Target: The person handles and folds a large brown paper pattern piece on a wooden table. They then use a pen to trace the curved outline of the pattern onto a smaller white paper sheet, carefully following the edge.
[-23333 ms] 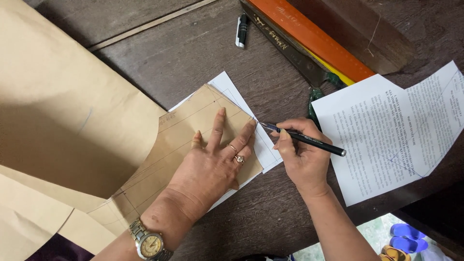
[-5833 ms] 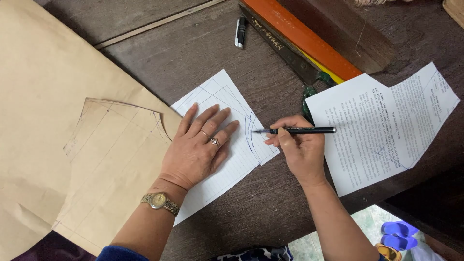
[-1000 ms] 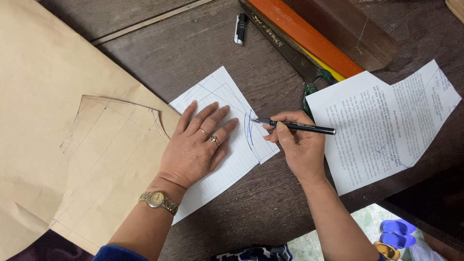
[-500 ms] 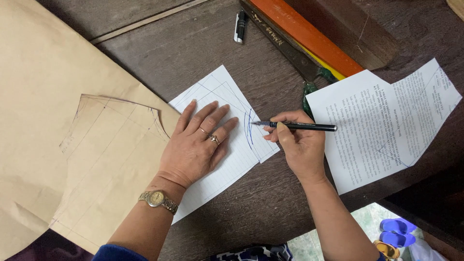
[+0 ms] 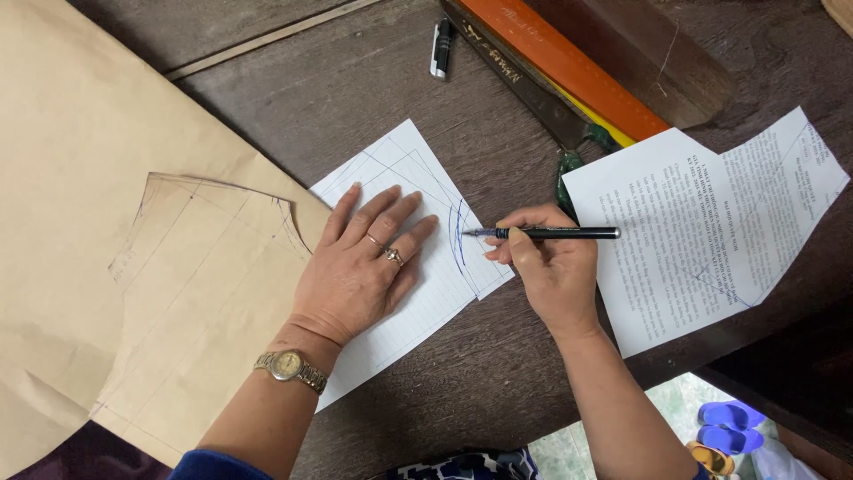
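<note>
On the dark wooden desk (image 5: 293, 98), the left hand (image 5: 360, 267) lies flat, fingers spread, on the white lined paper sheet (image 5: 418, 267) while the right hand (image 5: 551, 271), clamped on a slim black pen (image 5: 542, 233), touches its tip to that sheet's right edge (blue curves drawn, nothing cut).

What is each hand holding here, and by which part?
Right hand holds a black pen near its tip end. Left hand holds nothing; it presses flat on the white paper.
</note>
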